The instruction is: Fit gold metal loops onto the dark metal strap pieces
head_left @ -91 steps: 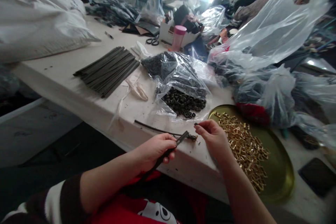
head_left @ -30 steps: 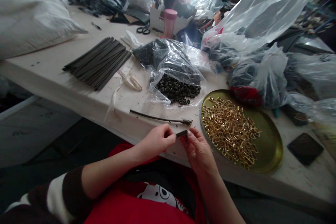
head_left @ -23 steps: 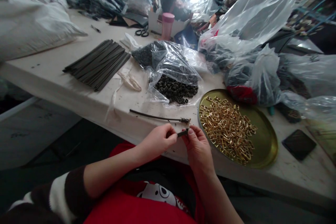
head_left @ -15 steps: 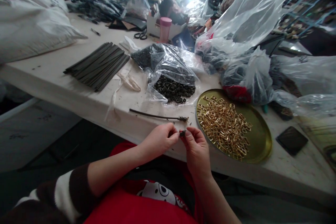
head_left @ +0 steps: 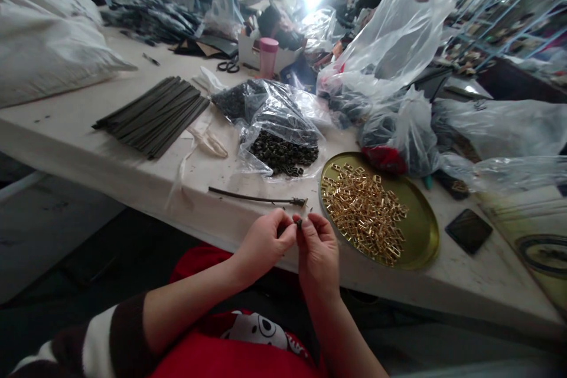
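Observation:
My left hand [head_left: 264,240] and my right hand [head_left: 319,248] meet in front of the table edge, fingertips nearly touching. Pinched in my right fingers is a small dark loop [head_left: 299,224], and the left thumb and forefinger close at its side. Its exact shape is mostly covered. Just beyond the hands lies a thin dark strap [head_left: 252,195] with a gold buckle [head_left: 304,202] at its right end. A clear plastic bag [head_left: 283,112] spills many small dark loops [head_left: 283,153] behind it. To the right, a round gold tray [head_left: 423,230] holds a heap of gold buckles [head_left: 365,212].
A bundle of dark strips [head_left: 153,115] lies at left, near a large white sack [head_left: 48,41]. Behind stand a pink-lidded cup [head_left: 268,58] and black scissors [head_left: 228,66]. Plastic bags [head_left: 398,130] crowd the right, with a dark flat square [head_left: 468,230] near the tray.
The view has swung slightly to the right, so the table things sit further left. Both hands stay together at the small dark loop, with the fingers slightly shifted.

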The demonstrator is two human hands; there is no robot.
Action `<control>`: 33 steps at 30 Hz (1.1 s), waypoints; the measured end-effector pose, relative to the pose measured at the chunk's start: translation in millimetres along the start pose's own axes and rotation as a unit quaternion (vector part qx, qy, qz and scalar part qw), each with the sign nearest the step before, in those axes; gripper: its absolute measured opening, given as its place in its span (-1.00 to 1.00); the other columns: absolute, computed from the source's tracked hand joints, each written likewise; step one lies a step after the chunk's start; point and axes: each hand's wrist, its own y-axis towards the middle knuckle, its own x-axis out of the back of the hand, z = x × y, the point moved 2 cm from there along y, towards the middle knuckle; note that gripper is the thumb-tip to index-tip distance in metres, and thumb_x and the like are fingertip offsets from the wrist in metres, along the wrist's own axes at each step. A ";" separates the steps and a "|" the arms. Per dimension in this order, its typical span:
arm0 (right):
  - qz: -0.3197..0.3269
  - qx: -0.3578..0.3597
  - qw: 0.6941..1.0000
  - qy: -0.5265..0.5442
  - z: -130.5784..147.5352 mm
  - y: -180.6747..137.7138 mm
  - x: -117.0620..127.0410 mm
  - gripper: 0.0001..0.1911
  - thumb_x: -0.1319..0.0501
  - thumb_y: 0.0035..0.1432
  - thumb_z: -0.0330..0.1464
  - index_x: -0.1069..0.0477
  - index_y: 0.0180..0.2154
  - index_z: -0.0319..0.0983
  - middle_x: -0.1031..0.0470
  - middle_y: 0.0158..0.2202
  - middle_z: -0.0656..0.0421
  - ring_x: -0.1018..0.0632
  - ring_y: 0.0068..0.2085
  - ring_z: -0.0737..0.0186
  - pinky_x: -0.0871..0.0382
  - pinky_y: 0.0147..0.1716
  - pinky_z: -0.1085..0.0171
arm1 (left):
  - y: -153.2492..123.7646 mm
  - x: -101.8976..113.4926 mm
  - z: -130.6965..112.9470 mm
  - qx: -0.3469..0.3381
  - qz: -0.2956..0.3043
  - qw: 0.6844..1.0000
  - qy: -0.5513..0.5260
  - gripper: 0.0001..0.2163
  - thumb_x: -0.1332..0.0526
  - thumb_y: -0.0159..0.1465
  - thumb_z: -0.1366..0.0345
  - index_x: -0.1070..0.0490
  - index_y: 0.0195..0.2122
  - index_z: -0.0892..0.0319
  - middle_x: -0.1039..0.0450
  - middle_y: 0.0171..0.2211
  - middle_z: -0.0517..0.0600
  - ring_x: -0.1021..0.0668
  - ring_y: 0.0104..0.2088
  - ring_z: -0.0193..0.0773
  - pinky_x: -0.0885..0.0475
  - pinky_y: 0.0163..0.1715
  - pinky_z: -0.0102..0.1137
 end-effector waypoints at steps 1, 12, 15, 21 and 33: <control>-0.001 -0.021 1.000 0.023 -0.3 1.1 -1.4 -0.76 -0.29 -0.11 -0.33 -0.31 -0.34 -0.16 -0.47 -0.38 0.25 -0.53 -0.31 0.29 -0.37 -0.23 0.22 | 0.2 -1.3 0.0 0.003 -0.009 1.000 -0.006 -0.87 -0.06 0.16 0.30 -0.21 -0.52 0.18 -0.24 -0.58 -0.15 -0.30 -0.55 -0.39 -0.18 -0.53 -0.50; 0.110 -0.030 0.980 -0.163 16.2 11.8 22.4 -0.79 -0.24 -0.01 -0.23 -0.45 -0.34 -0.22 -0.35 -0.56 0.29 -0.35 -0.50 0.40 -0.25 -0.45 0.37 | 5.0 4.6 -0.3 -0.016 0.082 0.996 0.001 -0.85 -0.03 0.20 0.27 -0.30 -0.44 0.19 -0.35 -0.51 -0.09 -0.38 -0.48 -0.34 -0.24 -0.46 -0.49; 0.075 -0.020 0.981 -0.179 24.5 20.6 32.9 -0.76 -0.25 -0.02 -0.21 -0.44 -0.32 -0.21 -0.36 -0.57 0.29 -0.35 -0.50 0.39 -0.23 -0.45 0.38 | 3.6 7.8 -0.8 0.036 0.198 0.979 -0.043 -0.82 0.02 0.22 0.26 -0.28 -0.27 0.19 -0.35 -0.50 -0.11 -0.36 -0.59 -0.39 -0.24 -0.57 -0.51; 0.107 -0.074 0.987 -0.093 1.5 12.3 17.9 -0.79 -0.24 -0.02 -0.23 -0.40 -0.32 -0.19 -0.37 -0.54 0.30 -0.36 -0.53 0.39 -0.26 -0.46 0.36 | 7.7 15.4 -2.1 0.008 0.203 0.979 -0.009 -0.62 0.04 0.21 0.33 -0.05 0.07 0.25 -0.35 -0.51 -0.11 -0.41 -0.45 -0.33 -0.29 -0.35 -0.46; 0.056 0.276 0.424 -0.861 82.4 145.8 57.5 -0.84 -0.06 0.12 -0.43 -0.40 -0.38 -0.30 -0.45 -0.39 0.02 -0.45 -0.35 0.14 -0.19 -0.39 0.25 | 35.8 14.6 17.4 0.121 0.235 0.959 -0.098 -0.67 0.06 0.20 0.07 -0.27 -0.24 0.23 -0.11 -0.65 -0.20 -0.23 -0.61 -0.40 -0.12 -0.61 -0.52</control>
